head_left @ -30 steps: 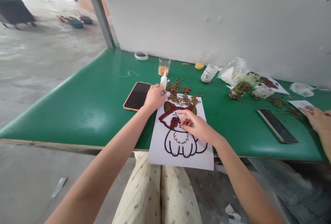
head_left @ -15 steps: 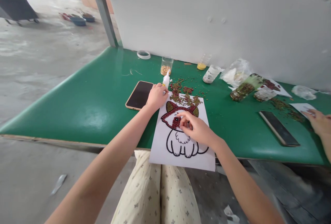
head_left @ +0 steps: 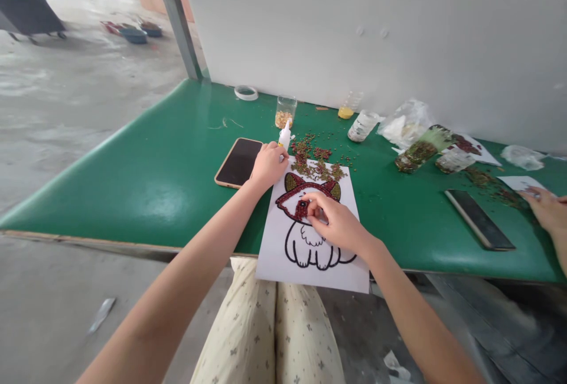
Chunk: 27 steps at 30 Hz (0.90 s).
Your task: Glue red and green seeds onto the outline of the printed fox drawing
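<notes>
A white sheet with a black outlined animal drawing lies at the near edge of the green table; red and yellow seeds fill the animal's head. My right hand rests on the drawing's face, fingertips pinched together on the seeded part; what they hold is too small to see. My left hand is curled at the sheet's top left corner, beside a small white glue bottle. A heap of loose red and green seeds lies just above the sheet.
A phone lies left of the sheet. Small jars and seed bags stand near a white partition. Another phone and another person's hand are at the right.
My right hand's fingertips have shifted slightly left and down on the animal's face. The view itself drifted a little. My left hand has stayed put.
</notes>
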{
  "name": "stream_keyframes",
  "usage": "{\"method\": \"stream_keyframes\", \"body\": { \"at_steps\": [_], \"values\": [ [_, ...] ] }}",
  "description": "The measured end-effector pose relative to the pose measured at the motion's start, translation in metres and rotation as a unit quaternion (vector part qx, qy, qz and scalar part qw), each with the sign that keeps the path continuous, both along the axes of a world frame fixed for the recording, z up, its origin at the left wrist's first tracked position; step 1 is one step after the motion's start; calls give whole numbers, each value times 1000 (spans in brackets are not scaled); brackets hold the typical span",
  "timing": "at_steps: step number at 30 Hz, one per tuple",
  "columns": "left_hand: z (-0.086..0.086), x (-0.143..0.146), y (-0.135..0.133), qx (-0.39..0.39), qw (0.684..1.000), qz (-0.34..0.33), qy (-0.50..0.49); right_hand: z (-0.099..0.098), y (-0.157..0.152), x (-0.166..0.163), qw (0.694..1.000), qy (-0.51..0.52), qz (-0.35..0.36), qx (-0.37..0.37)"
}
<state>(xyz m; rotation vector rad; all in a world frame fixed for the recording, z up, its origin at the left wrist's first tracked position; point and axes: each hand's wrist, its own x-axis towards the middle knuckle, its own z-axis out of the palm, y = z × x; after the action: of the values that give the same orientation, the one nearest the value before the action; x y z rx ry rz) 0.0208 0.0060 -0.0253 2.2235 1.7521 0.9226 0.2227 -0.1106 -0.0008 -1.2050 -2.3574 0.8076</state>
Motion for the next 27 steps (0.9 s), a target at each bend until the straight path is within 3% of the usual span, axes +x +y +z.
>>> {"method": "stream_keyframes", "body": {
  "at_steps": [18,27],
  "values": [
    [-2,0,1,1,1000,-1,3,-3,-7,-5,990,-84,8,117],
    [1,0,-1,-3,1000,-2,8,-1,-11,-9,986,-88,-8,141]
  ]
}}
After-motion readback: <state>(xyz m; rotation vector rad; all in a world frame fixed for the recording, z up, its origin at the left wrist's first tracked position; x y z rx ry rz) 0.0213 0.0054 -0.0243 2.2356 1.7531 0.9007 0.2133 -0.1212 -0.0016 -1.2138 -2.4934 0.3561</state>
